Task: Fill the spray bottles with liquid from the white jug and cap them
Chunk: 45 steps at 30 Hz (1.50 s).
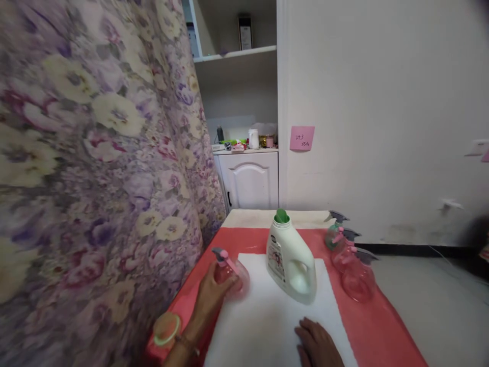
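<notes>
My left hand (216, 288) is wrapped round a clear pink spray bottle (240, 279) with a grey trigger head, at the left edge of the white cloth. The bottle tilts a little and looks blurred. My right hand (319, 344) lies at the front right of the cloth, fingers stretched out and holding nothing. Between and beyond the hands stands a large pale green detergent jug (292, 260). Its mouth is uncapped and shows a green spout, and its handle faces right.
At the table's right edge several spray bottles (358, 278) stand in a row, pink ones in front of a green one. A round lid or jar (167, 328) sits at the left edge. The white cloth (263, 321) covers part of the red tabletop (378, 326). A floral curtain (114, 193) hangs close by on the left.
</notes>
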Available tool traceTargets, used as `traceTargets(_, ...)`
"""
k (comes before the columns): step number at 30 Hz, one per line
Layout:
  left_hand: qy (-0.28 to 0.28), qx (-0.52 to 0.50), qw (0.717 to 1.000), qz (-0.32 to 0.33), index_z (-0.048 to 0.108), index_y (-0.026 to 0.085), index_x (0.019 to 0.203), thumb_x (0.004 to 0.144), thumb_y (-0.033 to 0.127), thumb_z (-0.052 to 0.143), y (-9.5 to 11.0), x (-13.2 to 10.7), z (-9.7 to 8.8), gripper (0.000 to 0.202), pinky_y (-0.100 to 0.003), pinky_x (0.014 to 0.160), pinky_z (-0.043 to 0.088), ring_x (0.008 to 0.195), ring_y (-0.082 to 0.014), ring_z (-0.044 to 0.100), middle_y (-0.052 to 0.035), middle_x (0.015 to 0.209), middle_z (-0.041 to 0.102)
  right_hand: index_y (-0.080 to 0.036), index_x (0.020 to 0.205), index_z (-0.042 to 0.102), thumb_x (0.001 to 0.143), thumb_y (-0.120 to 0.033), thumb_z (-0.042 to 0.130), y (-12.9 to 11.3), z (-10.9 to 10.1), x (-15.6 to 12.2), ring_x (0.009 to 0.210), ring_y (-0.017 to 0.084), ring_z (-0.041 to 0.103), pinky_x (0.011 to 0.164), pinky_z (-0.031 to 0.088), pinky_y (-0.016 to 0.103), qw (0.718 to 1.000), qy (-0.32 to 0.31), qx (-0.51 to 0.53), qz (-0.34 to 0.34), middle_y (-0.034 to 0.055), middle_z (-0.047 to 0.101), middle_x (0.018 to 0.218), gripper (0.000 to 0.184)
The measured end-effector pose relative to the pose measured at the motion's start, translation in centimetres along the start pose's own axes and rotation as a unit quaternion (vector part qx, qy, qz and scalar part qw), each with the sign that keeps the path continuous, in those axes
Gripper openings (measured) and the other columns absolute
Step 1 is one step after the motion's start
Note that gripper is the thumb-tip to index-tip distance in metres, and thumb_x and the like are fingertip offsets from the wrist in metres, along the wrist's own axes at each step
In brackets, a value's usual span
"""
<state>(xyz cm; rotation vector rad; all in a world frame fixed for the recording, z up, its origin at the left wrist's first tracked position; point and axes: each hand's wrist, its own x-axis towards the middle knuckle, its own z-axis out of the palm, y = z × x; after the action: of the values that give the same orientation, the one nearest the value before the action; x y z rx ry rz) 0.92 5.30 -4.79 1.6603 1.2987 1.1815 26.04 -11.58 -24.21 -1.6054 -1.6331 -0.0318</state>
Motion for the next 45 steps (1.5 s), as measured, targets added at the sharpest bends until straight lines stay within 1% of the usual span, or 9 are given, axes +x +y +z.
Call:
traceTargets(6,-0.043,0.048,0.998,-0.021,0.063,0.020,0.110,0.064,0.030,0.070,2.8,-8.9,4.4,0.048,-0.035,0.085,0.053,0.100,-0.0290,0.068,-0.0075,0.108,0.074,-0.030,0.126,0.062,0.084,-0.039,0.064,-0.4,-2.0,0.4,0.119,0.034,0.062,0.102,0.051,0.057,0.995,-0.048,0.083,0.020,0.0090,0.068,0.127,0.043)
traceTargets(12,-0.086,0.038,0.995,-0.042,0.060,0.022,0.116,0.063,0.025,0.070,4.4,-13.3,7.5,0.054,-0.037,0.089,0.051,0.099,-0.0283,0.066,-0.0069,0.110,0.072,-0.022,0.140,0.046,0.063,-0.049,0.081,-2.4,-4.1,2.3,0.135,0.035,0.047,0.114,0.038,0.052,0.949,-0.101,0.287,0.080,0.0138,0.051,0.146,0.089)
traceTargets(17,-0.091,0.085,0.991,-0.039,0.059,0.023,0.115,0.066,0.033,0.071,3.8,-14.6,9.8,0.052,-0.039,0.090,0.050,0.101,-0.0291,0.065,-0.0071,0.108,0.071,-0.025,0.146,0.033,0.060,-0.039,0.081,-3.5,-2.7,1.5,0.135,0.035,0.047,0.111,0.041,0.050,0.900,-0.111,0.406,0.109,0.0144,0.052,0.145,0.099)
traceTargets(22,-0.097,0.098,0.990,0.031,0.056,0.022,0.126,0.077,0.048,0.062,2.9,-14.6,10.3,0.055,-0.043,0.106,0.042,0.124,-0.0309,0.054,-0.0126,0.130,0.063,-0.025,0.136,0.044,0.049,-0.058,0.083,-3.5,-2.2,1.4,0.133,0.038,0.048,0.112,0.036,0.054,0.823,-0.083,0.546,0.135,0.0162,0.055,0.141,0.101)
traceTargets(26,-0.127,-0.043,0.991,-0.002,0.058,0.021,0.129,0.088,0.053,0.047,3.3,-13.8,9.1,0.053,-0.043,0.115,0.031,0.135,-0.0278,0.046,-0.0111,0.143,0.056,-0.028,0.131,0.050,0.050,-0.055,0.085,-4.6,-3.9,1.9,0.130,0.035,0.052,0.110,0.038,0.050,0.770,-0.145,0.612,0.106,0.0112,0.061,0.134,0.092)
traceTargets(30,-0.171,-0.206,0.961,-0.070,0.064,0.019,0.124,0.085,0.055,0.055,3.9,-13.6,8.1,0.054,-0.046,0.111,0.035,0.127,-0.0313,0.055,-0.0109,0.128,0.068,-0.029,0.124,0.057,0.048,-0.045,0.089,-6.4,-5.4,2.2,0.119,0.033,0.059,0.102,0.045,0.045,0.702,-0.199,0.672,0.128,0.0066,0.067,0.122,0.084)
traceTargets(35,-0.199,-0.328,0.919,-0.087,0.071,0.018,0.114,0.085,0.046,0.063,4.3,-14.3,7.7,0.041,-0.043,0.103,0.039,0.116,-0.0315,0.060,-0.0129,0.118,0.072,-0.025,0.116,0.063,0.043,-0.034,0.091,-7.4,-6.0,2.3,0.103,0.028,0.064,0.084,0.051,0.036,0.631,-0.235,0.726,0.137,0.0045,0.070,0.110,0.078)
traceTargets(40,-0.166,-0.372,0.906,-0.115,0.073,0.017,0.106,0.076,0.047,0.074,4.3,-14.5,8.0,0.043,-0.038,0.092,0.044,0.099,-0.0283,0.067,-0.0121,0.101,0.077,-0.027,0.120,0.062,0.043,-0.032,0.092,-7.0,-5.8,2.0,0.114,0.031,0.060,0.098,0.045,0.043,0.645,-0.225,0.718,0.130,0.0049,0.069,0.117,0.082)
traceTargets(45,-0.111,-0.354,0.924,-0.095,0.076,0.016,0.097,0.068,0.045,0.081,4.3,-14.6,8.9,0.041,-0.035,0.091,0.045,0.094,-0.0261,0.068,-0.0111,0.096,0.078,-0.026,0.125,0.057,0.042,-0.037,0.094,-5.5,-4.5,1.1,0.124,0.036,0.053,0.106,0.037,0.051,0.705,-0.189,0.667,0.148,0.0090,0.063,0.128,0.092)
